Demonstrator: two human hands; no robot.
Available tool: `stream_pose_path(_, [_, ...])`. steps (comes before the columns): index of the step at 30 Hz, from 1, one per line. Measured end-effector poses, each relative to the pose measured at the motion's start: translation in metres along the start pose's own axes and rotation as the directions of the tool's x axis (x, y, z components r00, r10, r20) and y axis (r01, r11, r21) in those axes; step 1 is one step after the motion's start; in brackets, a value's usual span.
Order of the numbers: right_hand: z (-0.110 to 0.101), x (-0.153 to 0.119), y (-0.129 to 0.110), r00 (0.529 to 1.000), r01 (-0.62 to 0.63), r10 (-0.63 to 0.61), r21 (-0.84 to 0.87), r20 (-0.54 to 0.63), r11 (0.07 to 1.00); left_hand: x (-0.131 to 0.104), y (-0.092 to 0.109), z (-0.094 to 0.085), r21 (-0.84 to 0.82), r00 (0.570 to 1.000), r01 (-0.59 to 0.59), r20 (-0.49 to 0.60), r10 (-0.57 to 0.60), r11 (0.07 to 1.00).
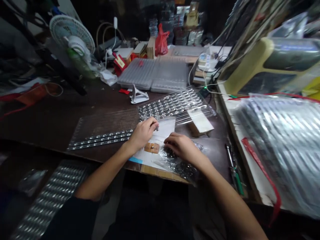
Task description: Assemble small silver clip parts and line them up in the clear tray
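The left hand pinched a small metallic piece over the white sheet, beyond the brown block. The right hand was curled over the far side of the metallic parts pile, right of the block; whether it gripped one could not be determined.

Short dark sleeve, perhaps navy, bare forearms, bare fingers

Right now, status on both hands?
Left hand over white paper sheet, grip unclear. Right hand at clear plastic bag of shiny pieces. Brown rectangular block between.
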State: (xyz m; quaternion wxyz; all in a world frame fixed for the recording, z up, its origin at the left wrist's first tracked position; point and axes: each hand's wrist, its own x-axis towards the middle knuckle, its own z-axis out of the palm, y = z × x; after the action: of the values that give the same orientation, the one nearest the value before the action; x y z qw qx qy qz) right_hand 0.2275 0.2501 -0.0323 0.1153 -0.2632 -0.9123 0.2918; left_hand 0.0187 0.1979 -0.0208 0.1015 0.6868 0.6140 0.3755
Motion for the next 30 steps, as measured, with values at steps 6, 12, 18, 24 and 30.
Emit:
stream_pose_path(6, [0.006,0.004,-0.006,0.999,0.051,-0.051,0.047,0.016,0.998,-0.084,-0.038,-0.020,0.108,0.995,0.101,-0.015,-0.100,0.989])
stream_pose_path(12, [0.011,0.009,-0.004,0.999,0.027,-0.024,0.085,-0.028,0.996,-0.107,-0.047,-0.019,0.238,0.997,0.079,-0.033,-0.073,0.968])
stream_pose_path(18, [0.010,0.011,-0.005,0.993,-0.059,0.070,0.112,-0.098,0.992,-0.100,-0.030,-0.008,0.053,0.989,0.101,-0.114,-0.094,0.994])
stream_pose_path(24, [0.012,0.011,-0.004,0.985,-0.066,0.082,0.106,-0.152,0.992,-0.092,-0.014,0.005,-0.125,0.998,0.006,-0.063,-0.014,0.992])
stream_pose_path(30, [0.020,0.013,-0.005,0.992,0.029,-0.017,0.096,-0.124,0.995,-0.092,-0.019,0.012,-0.135,1.000,-0.009,-0.028,0.005,0.991])
